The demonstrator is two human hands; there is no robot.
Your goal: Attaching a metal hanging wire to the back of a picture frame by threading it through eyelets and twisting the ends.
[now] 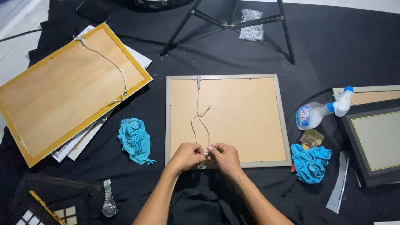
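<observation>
**Both hands working the hanging cord at the near edge of a grey frame**

A grey-edged picture frame lies face down on a black cloth spread over the floor, its tan backing board up. A thin pale cord runs from a small fitting at the middle of the far edge down to the near edge, looping loosely on the way. The left hand and right hand meet at the near edge, fingers pressed together and pinching the cord's end right at a small metal fitting there. The step in hand looks like tying or fastening the cord to that near hanger; what comes after would seem to call for steady tension while the knot is drawn snug.

To the right, lying on its side, is a clear spray bottle with a white and blue nozzle and a round blue label. Just below it sits a small brownish packet, touching a crumpled turquoise rag. A second turquoise rag lies left of the frame. Farther left, a yellow-edged frame, also face down, rests on a stack of white boards. A wristwatch lies near the left forearm. A clear crinkled plastic bag sits by black stand legs at the far side.
</observation>
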